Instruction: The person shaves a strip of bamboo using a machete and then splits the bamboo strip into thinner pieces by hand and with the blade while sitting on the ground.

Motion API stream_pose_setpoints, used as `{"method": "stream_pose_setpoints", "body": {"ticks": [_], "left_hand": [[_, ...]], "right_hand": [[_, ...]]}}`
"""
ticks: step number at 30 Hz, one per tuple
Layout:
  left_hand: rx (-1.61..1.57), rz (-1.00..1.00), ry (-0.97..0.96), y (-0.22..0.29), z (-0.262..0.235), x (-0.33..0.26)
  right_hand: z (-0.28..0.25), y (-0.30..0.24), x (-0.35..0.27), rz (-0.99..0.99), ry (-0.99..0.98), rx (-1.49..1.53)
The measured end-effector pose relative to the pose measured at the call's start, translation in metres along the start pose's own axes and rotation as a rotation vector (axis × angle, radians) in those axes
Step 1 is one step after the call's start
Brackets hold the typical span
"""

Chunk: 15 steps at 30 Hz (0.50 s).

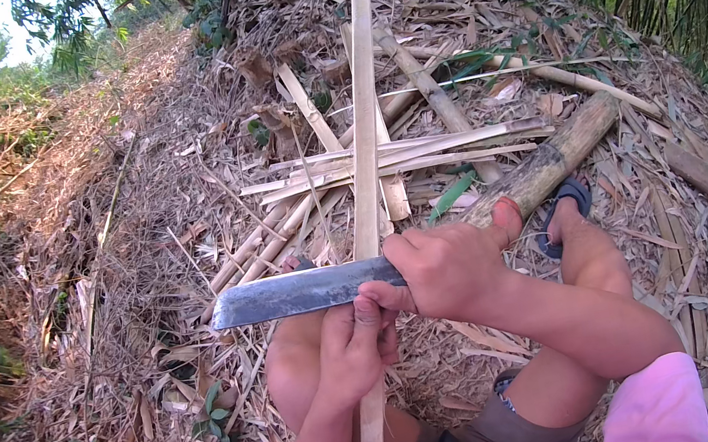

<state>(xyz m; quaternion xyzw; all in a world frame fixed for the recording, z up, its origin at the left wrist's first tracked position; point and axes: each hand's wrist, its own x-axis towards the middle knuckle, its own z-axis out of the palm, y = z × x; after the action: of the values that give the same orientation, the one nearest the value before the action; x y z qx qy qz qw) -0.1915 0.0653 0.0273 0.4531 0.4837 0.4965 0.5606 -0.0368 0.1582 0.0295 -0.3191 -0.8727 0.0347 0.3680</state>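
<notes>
Currently logged from my head-camera feed: one long split-bamboo strip [366,139], running outward from the lap. One machete [305,293], blade crossing over the strip. Right hand [451,270], fingers closed around the machete's grip end. Left hand [350,353], fingers curled, gripping the strip. Bamboo slats [476,137], crosswise beneath the strip. One bamboo pole [585,133], right of the strip.

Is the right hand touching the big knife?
Touching. The head view shows the right hand closed over one end of the knife, the rest sticking out leftward.
</notes>
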Motion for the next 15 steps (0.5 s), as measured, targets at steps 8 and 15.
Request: {"method": "stream_pose_setpoints", "body": {"ticks": [8, 15], "left_hand": [[-0.016, -0.096, 0.186, 0.014, 0.011, 0.006], [-0.05, -0.011, 0.009, 0.002, -0.009, -0.005]], "right_hand": [[0.011, 0.009, 0.006, 0.115, -0.145, 0.057], [0.005, 0.001, 0.005, 0.053, -0.201, 0.103]]}}
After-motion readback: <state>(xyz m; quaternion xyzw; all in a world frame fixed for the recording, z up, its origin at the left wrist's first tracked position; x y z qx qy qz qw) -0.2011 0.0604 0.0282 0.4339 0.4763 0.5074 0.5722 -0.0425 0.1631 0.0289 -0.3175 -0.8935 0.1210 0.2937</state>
